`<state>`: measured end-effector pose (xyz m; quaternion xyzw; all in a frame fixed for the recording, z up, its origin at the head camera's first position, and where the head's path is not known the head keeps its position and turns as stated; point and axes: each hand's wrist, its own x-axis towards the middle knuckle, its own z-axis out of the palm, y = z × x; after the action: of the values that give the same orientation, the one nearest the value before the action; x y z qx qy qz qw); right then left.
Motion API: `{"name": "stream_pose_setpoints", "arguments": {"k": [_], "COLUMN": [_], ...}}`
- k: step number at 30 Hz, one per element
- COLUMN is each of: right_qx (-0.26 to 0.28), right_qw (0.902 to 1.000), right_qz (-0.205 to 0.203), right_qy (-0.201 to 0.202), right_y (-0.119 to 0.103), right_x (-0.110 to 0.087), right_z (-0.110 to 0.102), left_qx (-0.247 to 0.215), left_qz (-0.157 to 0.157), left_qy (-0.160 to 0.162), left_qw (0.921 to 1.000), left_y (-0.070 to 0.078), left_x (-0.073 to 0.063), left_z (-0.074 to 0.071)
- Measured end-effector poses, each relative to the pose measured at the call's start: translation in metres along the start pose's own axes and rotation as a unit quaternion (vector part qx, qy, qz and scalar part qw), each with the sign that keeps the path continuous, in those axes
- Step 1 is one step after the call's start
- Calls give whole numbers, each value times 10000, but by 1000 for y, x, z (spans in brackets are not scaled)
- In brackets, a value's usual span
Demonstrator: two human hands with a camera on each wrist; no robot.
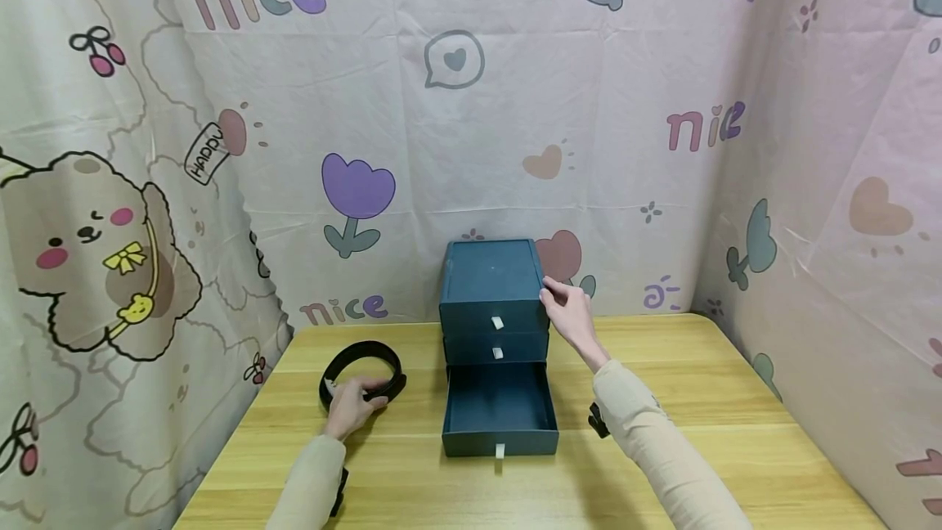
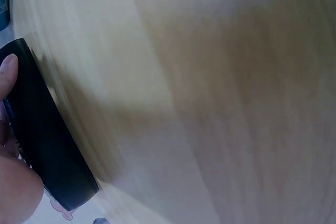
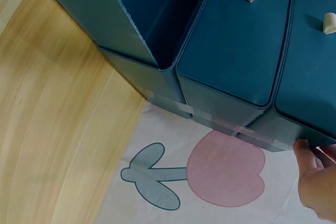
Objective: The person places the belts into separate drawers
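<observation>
A coiled black belt (image 1: 396, 384) stands on its edge on the table, left of a dark blue drawer box (image 1: 491, 268). My left hand (image 1: 352, 409) grips the near side of the coil; the left wrist view shows the thumb against the black strap (image 2: 50, 135). The bottom drawer (image 1: 478, 443) is pulled out, and its visible inside holds nothing. Above it, the two upper drawers are closed, each with a small white tab. My right hand (image 1: 572, 319) rests its fingertips on the box's right side, near the top; in the right wrist view some fingers are cut off by the frame.
The box and belt stand on a light wooden table (image 1: 662, 424). A printed cloth (image 1: 471, 145) hangs behind the table, with more cloth along the left and right sides. The open drawer juts toward the front, between my two forearms.
</observation>
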<state>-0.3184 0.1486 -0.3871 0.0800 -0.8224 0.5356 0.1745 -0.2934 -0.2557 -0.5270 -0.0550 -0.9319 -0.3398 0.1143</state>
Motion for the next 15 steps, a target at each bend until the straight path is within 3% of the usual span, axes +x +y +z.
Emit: {"name": "stream_pose_setpoints", "arguments": {"k": [15], "right_qx": [-61], "right_qw": [10000], "right_qz": [-68], "right_qy": [9], "right_y": [2], "right_x": [1], "right_z": [0], "left_qx": [-389], "left_qz": [46], "left_qy": [-347], "left_qw": [9986], "left_y": [0], "left_x": [-5], "left_z": [-6]}}
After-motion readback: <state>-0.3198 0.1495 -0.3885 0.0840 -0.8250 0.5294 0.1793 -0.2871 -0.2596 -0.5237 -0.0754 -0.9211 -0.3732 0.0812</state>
